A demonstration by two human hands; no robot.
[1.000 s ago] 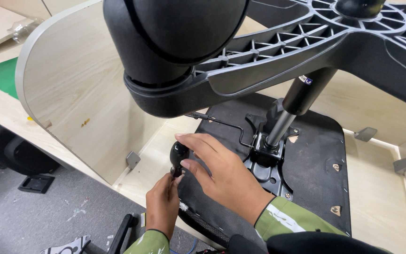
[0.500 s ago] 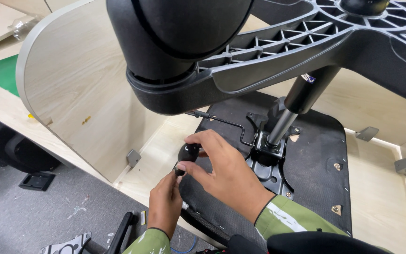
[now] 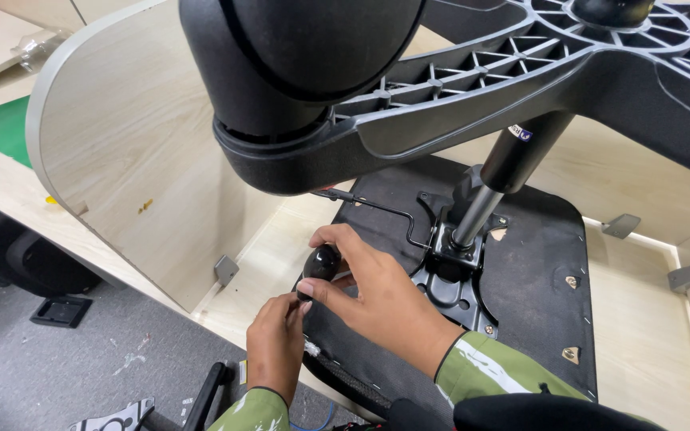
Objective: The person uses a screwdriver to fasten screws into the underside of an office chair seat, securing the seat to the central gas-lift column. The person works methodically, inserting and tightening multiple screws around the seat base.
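A furniture workshop: upturned office chair (image 3: 473, 263), unfinished wooden panels (image 3: 145, 160), paint-flecked floor (image 3: 81, 367).

The right hand (image 3: 381, 299) reaches in from five o'clock toward ten, palm down, forearm in a green sleeve, thumb and forefinger pinched together at the tips. The left hand (image 3: 275, 349) comes up from six o'clock, back upward, fingers curled, fingertips touching the right thumb.

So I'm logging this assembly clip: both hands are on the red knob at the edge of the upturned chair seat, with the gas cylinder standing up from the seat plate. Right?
Nearly: the knob is black, not red, as the head view shows. Both the left hand and right hand are on it at the seat edge, and the gas cylinder stands from the plate.
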